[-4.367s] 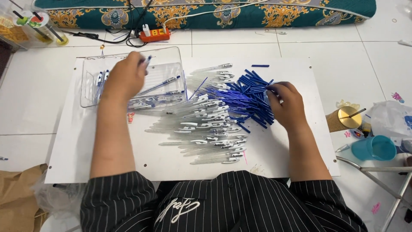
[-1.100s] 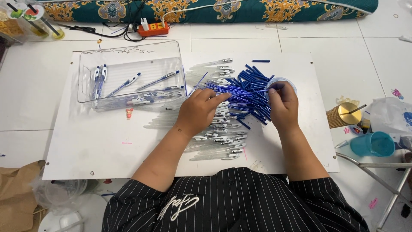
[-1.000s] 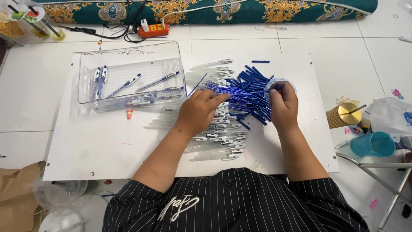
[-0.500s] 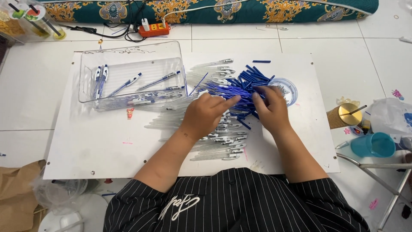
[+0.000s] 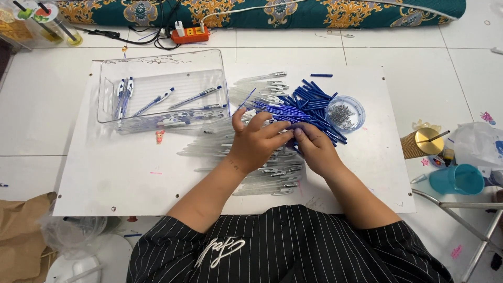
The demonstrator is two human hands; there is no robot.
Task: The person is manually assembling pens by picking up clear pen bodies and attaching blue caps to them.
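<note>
White floor tiles carry a flat white rectangular board (image 5: 105, 178), and you sit at its near edge.

Hands: your left hand (image 5: 257, 142) and your right hand (image 5: 312, 148) meet at the middle of the board, fingertips touching, over the heap of parts. Both curl around something small between them; what they pinch is hidden by the fingers, so you cannot tell whether either hand is clenched on a part or only resting on the heap.

Parts under the hands: a spread of clear plastic pen barrels (image 5: 262, 178), running from the board's middle toward its near edge, and a pile of short dark-blue plastic pen pieces (image 5: 314, 99) just beyond your fingers, toward the far edge.

Beside the blue pile, toward the right edge: a small round clear dish of tiny metal springs (image 5: 344, 112).

Far left corner of the board: a clear rectangular plastic tray (image 5: 162, 63) holding a few assembled blue-and-white pens (image 5: 195, 97).

Off the board, on the tiles: an orange power strip (image 5: 191, 34) past the far edge, a teal plastic cup (image 5: 457, 179) to the right, crumpled brown paper (image 5: 23, 230) at the near left.
</note>
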